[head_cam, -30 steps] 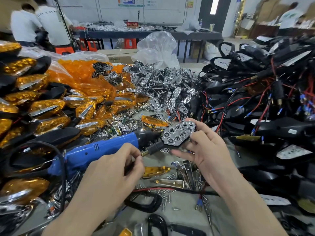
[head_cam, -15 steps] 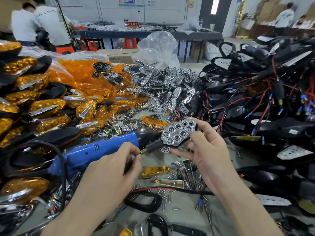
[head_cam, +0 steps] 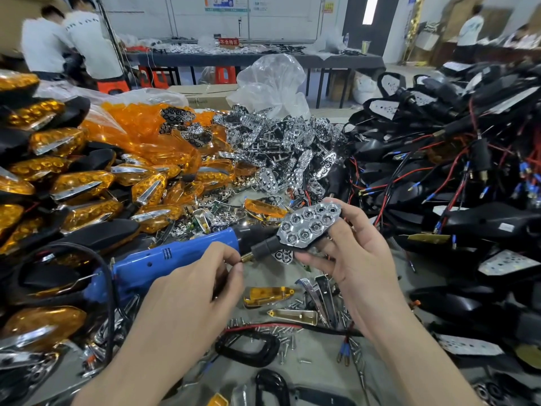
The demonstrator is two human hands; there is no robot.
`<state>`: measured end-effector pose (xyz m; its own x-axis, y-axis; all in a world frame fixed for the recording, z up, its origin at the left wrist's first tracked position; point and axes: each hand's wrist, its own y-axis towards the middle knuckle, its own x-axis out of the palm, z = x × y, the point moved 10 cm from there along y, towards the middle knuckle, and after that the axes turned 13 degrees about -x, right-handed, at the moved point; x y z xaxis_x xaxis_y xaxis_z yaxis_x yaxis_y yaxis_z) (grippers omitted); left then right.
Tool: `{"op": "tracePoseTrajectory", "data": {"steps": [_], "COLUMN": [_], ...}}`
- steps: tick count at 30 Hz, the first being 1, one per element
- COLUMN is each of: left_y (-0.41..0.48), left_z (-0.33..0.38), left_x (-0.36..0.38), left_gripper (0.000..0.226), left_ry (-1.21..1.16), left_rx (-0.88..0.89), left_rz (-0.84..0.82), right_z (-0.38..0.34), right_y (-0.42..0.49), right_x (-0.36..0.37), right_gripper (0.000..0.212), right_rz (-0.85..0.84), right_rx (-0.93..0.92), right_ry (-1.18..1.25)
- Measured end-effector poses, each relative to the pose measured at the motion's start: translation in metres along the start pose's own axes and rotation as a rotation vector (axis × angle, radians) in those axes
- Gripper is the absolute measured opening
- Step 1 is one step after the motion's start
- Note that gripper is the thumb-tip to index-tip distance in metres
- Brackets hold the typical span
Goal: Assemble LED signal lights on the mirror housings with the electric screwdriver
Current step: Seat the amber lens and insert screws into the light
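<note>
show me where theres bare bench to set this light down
Best spot: the grey table between your forearms, bordered by the black loop and the loose screws. A smaller strip lies under the signal light, above the amber lens. Left is packed with amber lights, right with black housings.

Grey bench (head_cam: 319,358): loose screws (head_cam: 282,329), black gasket ring (head_cam: 248,345), single amber lens (head_cam: 268,295) near front. Reflector heap (head_cam: 292,142) at back. Amber lights (head_cam: 82,183) stacked left, wired black housings (head_cam: 468,177) right.
</note>
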<state>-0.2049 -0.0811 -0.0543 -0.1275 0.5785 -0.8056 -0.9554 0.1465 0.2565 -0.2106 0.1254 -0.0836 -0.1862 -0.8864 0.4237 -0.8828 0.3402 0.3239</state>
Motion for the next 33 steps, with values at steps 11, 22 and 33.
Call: {"op": "tracePoseTrajectory", "data": {"steps": [11, 22, 33], "left_y": [0.000, 0.001, 0.003], "left_z": [0.000, -0.003, -0.009], "left_x": [-0.002, -0.003, -0.007], "left_gripper": [0.010, 0.009, 0.008], "left_ry": [0.014, 0.020, -0.037], "left_rx": [-0.015, -0.033, -0.111], "left_rz": [0.028, 0.058, 0.092], "right_z": [0.009, 0.013, 0.006], "right_y": [-0.003, -0.003, 0.003], "right_x": [0.009, 0.008, 0.003], "right_gripper": [0.039, 0.030, 0.024], "right_rz": [-0.013, 0.000, -0.022], "right_rx": [0.067, 0.065, -0.015], "right_ry": [0.131, 0.113, 0.052]}}
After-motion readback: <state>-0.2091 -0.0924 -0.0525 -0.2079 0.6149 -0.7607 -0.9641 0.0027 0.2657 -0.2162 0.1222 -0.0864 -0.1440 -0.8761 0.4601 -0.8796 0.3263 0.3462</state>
